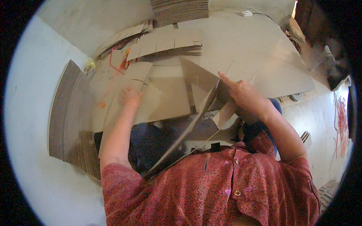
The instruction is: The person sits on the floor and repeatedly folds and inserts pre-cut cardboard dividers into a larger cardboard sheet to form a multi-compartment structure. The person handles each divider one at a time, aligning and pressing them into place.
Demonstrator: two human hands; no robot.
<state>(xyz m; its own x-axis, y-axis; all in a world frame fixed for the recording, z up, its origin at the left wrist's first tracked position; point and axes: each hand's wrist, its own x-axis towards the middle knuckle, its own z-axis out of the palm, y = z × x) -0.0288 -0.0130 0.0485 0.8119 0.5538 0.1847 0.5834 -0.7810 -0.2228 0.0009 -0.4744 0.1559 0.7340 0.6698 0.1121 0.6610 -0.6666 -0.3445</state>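
Observation:
My right hand (pixel 247 95) grips a partly folded cardboard piece (pixel 200 73), its index finger stretched along the upper edge. The piece stands tilted over my lap, and a long edge of it runs down toward my shirt. My left hand (pixel 131 96) lies at the near end of a small stack of slotted cardboard strips (pixel 138 71), fingers spread and touching it. Those fingertips look slightly blurred. Beyond, a larger pile of slotted cardboard strips (pixel 166 40) rests on the table (pixel 241 49).
A tall cardboard stack (pixel 71 116) stands left of the table against the wall. Another stack (pixel 180 11) rises at the back. Orange-red strapping (pixel 113 62) lies at the left, with more red strands (pixel 342 126) at the far right. A white socket box (pixel 246 13) has a cable.

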